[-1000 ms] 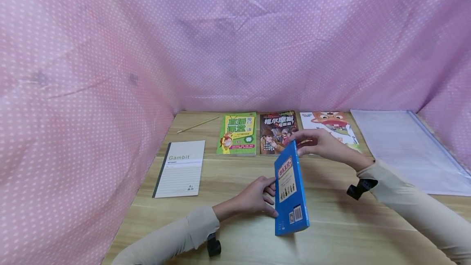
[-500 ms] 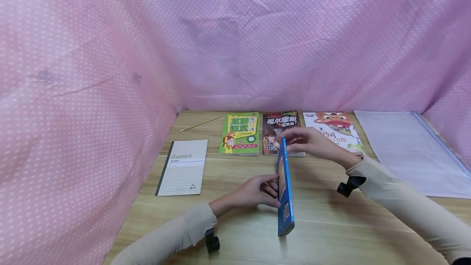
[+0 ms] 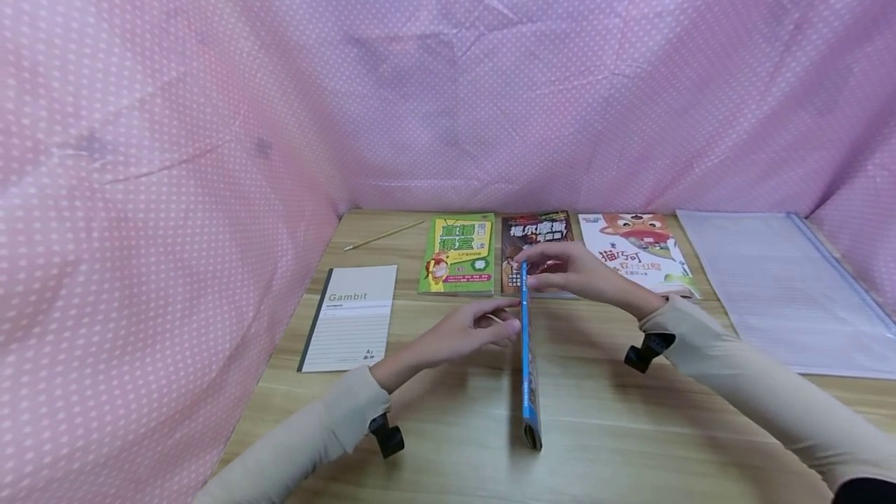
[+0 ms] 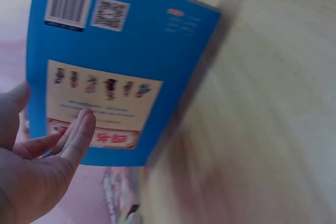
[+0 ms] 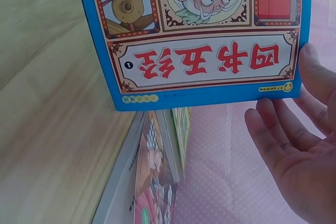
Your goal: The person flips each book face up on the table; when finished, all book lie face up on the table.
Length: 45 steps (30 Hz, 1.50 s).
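A thin blue book (image 3: 527,364) stands on its long edge on the wooden table (image 3: 630,426), edge-on to the head camera. My left hand (image 3: 476,329) is at its left side, with straight fingers reaching to the back cover (image 4: 131,51), which bears a barcode. My left hand (image 4: 37,171) lies flat beside that cover. My right hand (image 3: 567,274) is at the book's far top end. In the right wrist view the front cover (image 5: 210,35) shows red characters, and my right hand (image 5: 294,156) is spread, one finger along the cover's edge.
Against the back lie a green book (image 3: 457,253), a dark book (image 3: 535,233) and a cartoon-cat book (image 3: 640,251). A Gambit notebook (image 3: 350,317) and a pencil (image 3: 385,235) are at the left, a clear folder (image 3: 777,286) at the right. Pink dotted cloth (image 3: 448,84) walls the table.
The blue book has swung from leaning with its back cover in view to upright on its edge. My left hand rose and its fingers straightened; my right hand followed the top leftward.
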Motion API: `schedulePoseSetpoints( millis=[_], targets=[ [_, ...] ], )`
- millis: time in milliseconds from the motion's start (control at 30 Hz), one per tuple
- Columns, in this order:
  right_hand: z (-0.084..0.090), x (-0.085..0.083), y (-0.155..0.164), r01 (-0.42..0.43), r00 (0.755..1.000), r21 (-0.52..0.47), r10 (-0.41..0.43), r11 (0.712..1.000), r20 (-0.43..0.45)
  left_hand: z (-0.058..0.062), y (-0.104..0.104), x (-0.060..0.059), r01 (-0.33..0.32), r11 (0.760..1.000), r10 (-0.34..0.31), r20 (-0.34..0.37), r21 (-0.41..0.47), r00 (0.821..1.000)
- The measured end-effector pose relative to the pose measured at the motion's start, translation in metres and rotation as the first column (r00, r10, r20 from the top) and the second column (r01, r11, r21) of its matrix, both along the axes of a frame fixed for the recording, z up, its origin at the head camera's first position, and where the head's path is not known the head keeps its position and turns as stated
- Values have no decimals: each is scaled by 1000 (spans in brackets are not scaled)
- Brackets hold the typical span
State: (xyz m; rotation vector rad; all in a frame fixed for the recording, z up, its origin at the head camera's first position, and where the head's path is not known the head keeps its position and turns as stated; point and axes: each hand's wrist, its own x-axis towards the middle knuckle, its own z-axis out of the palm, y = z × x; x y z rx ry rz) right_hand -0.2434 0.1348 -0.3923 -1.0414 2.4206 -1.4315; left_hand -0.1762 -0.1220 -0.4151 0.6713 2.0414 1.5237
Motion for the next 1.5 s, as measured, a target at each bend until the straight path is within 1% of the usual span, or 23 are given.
schedulePoseSetpoints(
  millis=[33,67,200,267,400,633,733,867,933,1100,1267,1500],
  targets=[
    [-1,0,-3,-1,1000,-3,1,1000,-12,3,-2,-1,-2,1000,2,11,13,1000],
    [-2,-1,-5,-4,1000,-8,4,1000,-21,6,-4,-1,-6,1000,6,4,12,1000],
    [-5,-1,-14,4,999,-5,-4,1000,-44,13,-10,-3,-17,1000,16,-49,-20,999],
    [-7,-1,-18,5,999,-1,-5,1000,-48,15,-14,-3,-19,999,16,-76,-48,997],
    [-10,-1,-25,4,998,17,-3,1000,-65,16,-21,-3,-21,998,16,-78,-67,997],
    [-22,0,-33,19,999,52,-17,998,-50,15,-31,-6,-29,996,23,-74,-81,997],
    [-31,1,-34,21,999,77,-19,997,-25,13,-35,-5,-28,995,21,-68,-98,997],
    [-41,2,-32,6,1000,104,-9,995,27,9,-39,-6,-8,995,2,-62,-102,998],
    [-45,2,-32,-2,999,118,-2,993,38,7,-40,-6,1,995,-6,-59,-99,998],
    [-50,3,-27,-5,999,166,-1,986,36,2,-41,-8,1,995,-6,-53,-102,999],
    [-56,4,-19,-29,999,179,23,983,32,0,-42,-9,3,994,-9,-60,-106,998],
    [-59,5,-9,-25,997,221,9,975,73,0,-43,-9,11,992,-18,-57,-128,998]
  ],
)
